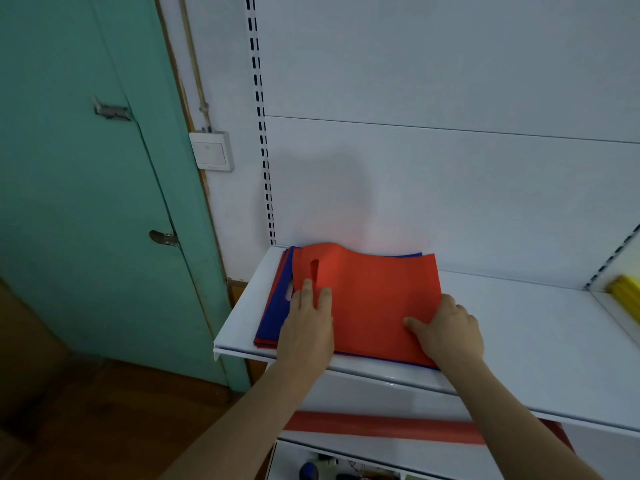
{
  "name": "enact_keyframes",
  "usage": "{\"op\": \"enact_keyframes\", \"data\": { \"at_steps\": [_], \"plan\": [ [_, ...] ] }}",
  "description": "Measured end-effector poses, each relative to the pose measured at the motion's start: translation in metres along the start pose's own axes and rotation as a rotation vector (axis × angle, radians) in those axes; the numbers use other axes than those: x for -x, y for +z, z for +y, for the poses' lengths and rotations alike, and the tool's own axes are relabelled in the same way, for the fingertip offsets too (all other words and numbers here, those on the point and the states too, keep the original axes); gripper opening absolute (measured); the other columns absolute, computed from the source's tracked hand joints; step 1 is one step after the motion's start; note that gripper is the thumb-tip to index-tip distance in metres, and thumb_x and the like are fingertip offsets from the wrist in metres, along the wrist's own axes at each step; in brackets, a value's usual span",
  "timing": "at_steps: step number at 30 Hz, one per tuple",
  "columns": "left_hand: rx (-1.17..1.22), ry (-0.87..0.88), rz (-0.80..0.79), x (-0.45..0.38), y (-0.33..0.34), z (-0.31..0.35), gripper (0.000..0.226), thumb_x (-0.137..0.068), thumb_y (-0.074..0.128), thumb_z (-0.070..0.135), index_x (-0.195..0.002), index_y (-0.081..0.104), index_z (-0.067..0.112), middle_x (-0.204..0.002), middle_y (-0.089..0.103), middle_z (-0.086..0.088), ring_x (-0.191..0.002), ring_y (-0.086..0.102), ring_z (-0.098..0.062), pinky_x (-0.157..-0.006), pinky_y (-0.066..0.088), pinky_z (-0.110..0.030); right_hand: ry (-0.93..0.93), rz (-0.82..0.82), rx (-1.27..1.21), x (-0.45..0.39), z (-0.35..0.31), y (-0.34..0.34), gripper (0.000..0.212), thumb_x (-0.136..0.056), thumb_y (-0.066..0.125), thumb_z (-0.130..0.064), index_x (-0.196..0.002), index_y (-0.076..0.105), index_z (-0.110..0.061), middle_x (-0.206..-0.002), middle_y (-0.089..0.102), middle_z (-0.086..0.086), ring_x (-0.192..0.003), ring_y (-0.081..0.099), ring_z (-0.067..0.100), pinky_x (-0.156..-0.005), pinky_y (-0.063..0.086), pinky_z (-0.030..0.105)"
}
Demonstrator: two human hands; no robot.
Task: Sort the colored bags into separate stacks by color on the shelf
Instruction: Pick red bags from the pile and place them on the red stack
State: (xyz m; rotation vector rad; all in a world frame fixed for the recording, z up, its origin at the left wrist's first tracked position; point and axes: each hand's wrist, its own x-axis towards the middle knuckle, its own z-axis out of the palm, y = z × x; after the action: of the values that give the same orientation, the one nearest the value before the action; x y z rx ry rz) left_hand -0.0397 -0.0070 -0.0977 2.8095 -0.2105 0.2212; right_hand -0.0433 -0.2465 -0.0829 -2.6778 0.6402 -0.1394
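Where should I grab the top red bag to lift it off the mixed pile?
Take the top red bag at its right edge, coming in from the right, where the right hand already pinches it, thumb on top. That edge overhangs the blue bags beneath, so fingers can slip under one layer only. The left hand rests flat near the handle cut-out, steadying the pile.

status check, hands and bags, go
Left hand flat on top red bag, right hand pinching its right edge. Mixed red and blue stack underneath, unsorted. Shelf to the right bare, nothing blocking.
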Motion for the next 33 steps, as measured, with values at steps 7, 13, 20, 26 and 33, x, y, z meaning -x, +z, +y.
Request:
{"op": "enact_keyframes", "data": {
  "at_steps": [7, 13, 20, 26, 33],
  "plan": [
    [-0.06, 0.016, 0.063, 0.004, 0.004, 0.006, 0.063, -0.103, 0.056, 0.034, -0.158, 0.027, 0.027, -0.137, 0.063, 0.008, -0.131, 0.049, -0.021, -0.108, 0.04, -0.045, -0.026, 0.067, -0.051, -0.012, 0.018, -0.001, 0.022, -0.097, 0.066, -0.032, -0.104, 0.069, -0.012, -0.098, 0.071, 0.009, -0.093, 0.066, 0.034, -0.084, 0.057, 0.044],
    [0.017, 0.099, 0.044, 0.003, 0.01, 0.009, 0.064, -0.104, 0.052, 0.038, -0.16, 0.024, 0.026, -0.155, 0.042, 0.0, -0.142, 0.041, -0.024, -0.113, 0.042, -0.046, -0.063, 0.198, -0.059, -0.014, 0.028, -0.006, 0.014, -0.101, 0.053, -0.023, -0.1, 0.064, -0.016, -0.093, 0.069, 0.005, -0.083, 0.064, 0.033, -0.076, 0.057, 0.046],
    [-0.004, -0.034, 0.008, -0.014, 0.002, -0.001, 0.047, -0.1, 0.052, 0.048, -0.139, 0.054, 0.021, -0.151, 0.045, -0.008, -0.151, 0.031, -0.031, -0.109, 0.046, -0.046, -0.155, 0.347, -0.231, -0.02, 0.044, -0.024, 0.029, -0.101, 0.047, -0.008, -0.125, 0.063, -0.013, -0.109, 0.072, 0.01, -0.093, 0.066, 0.038, -0.082, 0.055, 0.049],
    [0.226, -0.097, 0.009, -0.042, -0.006, 0.002, 0.065, -0.096, 0.064, 0.035, -0.152, 0.036, 0.017, -0.126, 0.066, -0.006, -0.127, 0.057, -0.031, -0.116, 0.041, -0.052, -0.226, 0.479, -0.416, -0.014, 0.058, -0.038, 0.026, -0.101, 0.055, -0.007, -0.119, 0.071, -0.017, -0.106, 0.075, 0.002, -0.096, 0.067, 0.028, -0.087, 0.049, 0.035],
    [1.122, -0.552, -0.141, -0.076, -0.022, 0.018, 0.029, -0.093, 0.076, 0.023, -0.116, 0.063, 0.01, -0.101, 0.071, -0.003, -0.082, 0.067, -0.015, -0.06, 0.051, -0.026, -0.202, 0.532, -0.605, -0.006, 0.065, -0.055, 0.026, -0.104, 0.055, -0.016, -0.105, 0.063, -0.041, -0.098, 0.069, -0.017, -0.089, 0.062, 0.006, -0.084, 0.048, 0.034]
  ]
}}
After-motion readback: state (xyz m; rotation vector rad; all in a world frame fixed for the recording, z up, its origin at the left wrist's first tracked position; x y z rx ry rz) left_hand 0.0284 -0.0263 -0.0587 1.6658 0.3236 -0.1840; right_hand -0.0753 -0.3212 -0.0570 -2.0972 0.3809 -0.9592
